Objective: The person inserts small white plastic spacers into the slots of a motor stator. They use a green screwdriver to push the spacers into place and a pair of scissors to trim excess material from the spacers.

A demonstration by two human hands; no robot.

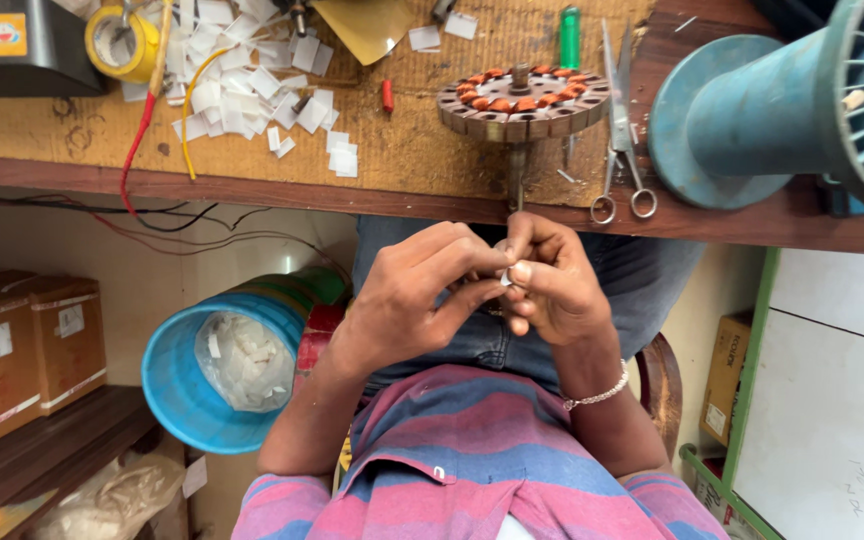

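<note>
Left hand [407, 295] and right hand [550, 285]: together, pinching one small white paper slip [505, 279]. At 12 o'clock, round copper-wound metal stator [524, 100] on worn wooden tabletop [402, 150]; steel scissors [620, 130] at 1 o'clock.

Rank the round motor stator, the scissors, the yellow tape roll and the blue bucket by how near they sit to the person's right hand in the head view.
From the right hand:
1. Round motor stator, just above on the bench.
2. Scissors, above, slightly right.
3. Blue bucket, lower left, under the bench.
4. Yellow tape roll, far upper left.
</note>
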